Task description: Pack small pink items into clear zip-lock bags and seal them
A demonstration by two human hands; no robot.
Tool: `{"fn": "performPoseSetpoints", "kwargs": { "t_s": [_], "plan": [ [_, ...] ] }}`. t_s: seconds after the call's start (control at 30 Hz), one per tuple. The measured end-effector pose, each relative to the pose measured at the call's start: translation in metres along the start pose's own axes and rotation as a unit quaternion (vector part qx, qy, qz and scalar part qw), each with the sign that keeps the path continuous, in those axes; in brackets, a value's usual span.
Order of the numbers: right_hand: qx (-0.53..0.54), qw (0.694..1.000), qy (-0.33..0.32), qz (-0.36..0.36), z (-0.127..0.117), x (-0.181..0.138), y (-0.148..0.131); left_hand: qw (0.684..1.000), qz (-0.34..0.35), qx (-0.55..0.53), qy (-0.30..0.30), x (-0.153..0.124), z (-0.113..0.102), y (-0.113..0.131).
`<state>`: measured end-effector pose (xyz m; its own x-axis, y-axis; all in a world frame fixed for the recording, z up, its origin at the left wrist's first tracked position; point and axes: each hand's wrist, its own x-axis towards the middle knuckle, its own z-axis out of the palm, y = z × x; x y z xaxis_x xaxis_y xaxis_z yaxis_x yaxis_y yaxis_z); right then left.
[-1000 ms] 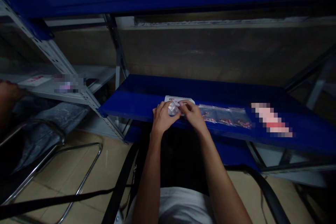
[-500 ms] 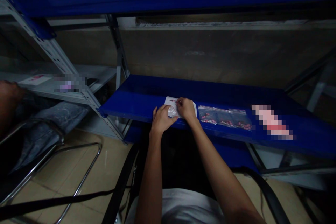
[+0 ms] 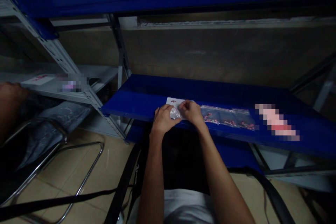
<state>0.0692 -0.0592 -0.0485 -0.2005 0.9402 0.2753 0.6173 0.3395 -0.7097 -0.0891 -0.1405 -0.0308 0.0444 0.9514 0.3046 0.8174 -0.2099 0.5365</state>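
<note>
Both my hands meet at the front edge of a blue shelf (image 3: 147, 94). My left hand (image 3: 163, 120) is closed on a small clear plastic bag (image 3: 174, 112), thumb on top. My right hand (image 3: 192, 112) pinches the same bag from the right side. Under the bag lies a white sheet (image 3: 173, 101) with a few small pink pieces on it. Just right of my right hand, several clear bags of small pink pieces (image 3: 227, 118) lie in a row on the shelf.
A blurred pink and white item (image 3: 278, 126) lies further right on the shelf. A grey metal rack (image 3: 78, 87) stands at the left. A metal chair (image 3: 52, 161) with another person's leg (image 3: 10, 101) is at far left. A wall is behind.
My right hand reached back to the white sheet half a second ago and has now returned to the bag held by my left hand. The view has shifted slightly.
</note>
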Motion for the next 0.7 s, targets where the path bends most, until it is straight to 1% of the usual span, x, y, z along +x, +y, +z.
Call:
{"fn": "performPoseSetpoints", "kwargs": {
  "t_s": [0.07, 0.13, 0.2, 0.3, 0.4, 0.47, 0.53, 0.6, 0.7],
  "plan": [
    [0.116, 0.993, -0.018, -0.012, -0.003, -0.011, 0.002, 0.999, 0.028, -0.022, 0.013, 0.001, 0.001, -0.001],
    [0.197, 0.979, -0.046, -0.017, -0.006, -0.02, 0.001, 0.998, 0.049, -0.045, 0.018, 0.002, 0.002, 0.0],
    [0.239, 0.968, -0.073, -0.01, -0.01, -0.025, -0.001, 0.996, 0.055, -0.068, 0.015, 0.003, 0.003, 0.002],
    [0.261, 0.96, -0.099, 0.001, -0.015, -0.026, -0.006, 0.994, 0.052, -0.094, 0.01, 0.003, 0.002, 0.004],
    [0.258, 0.959, -0.119, 0.003, -0.019, -0.026, -0.008, 0.993, 0.044, -0.105, 0.008, 0.003, 0.001, 0.004],
    [0.252, 0.958, -0.133, -0.009, -0.021, -0.024, -0.006, 0.994, 0.036, -0.107, 0.009, 0.003, 0.001, 0.002],
    [0.236, 0.963, -0.13, -0.018, -0.022, -0.019, -0.004, 0.994, 0.028, -0.103, 0.015, 0.003, 0.0, -0.001],
    [0.185, 0.978, -0.094, -0.011, -0.02, -0.008, -0.002, 0.995, 0.024, -0.095, 0.023, 0.002, -0.001, -0.004],
    [0.045, 0.999, -0.024, -0.001, -0.014, 0.014, -0.004, 0.997, 0.012, -0.072, 0.028, 0.002, -0.003, -0.007]
  ]
}}
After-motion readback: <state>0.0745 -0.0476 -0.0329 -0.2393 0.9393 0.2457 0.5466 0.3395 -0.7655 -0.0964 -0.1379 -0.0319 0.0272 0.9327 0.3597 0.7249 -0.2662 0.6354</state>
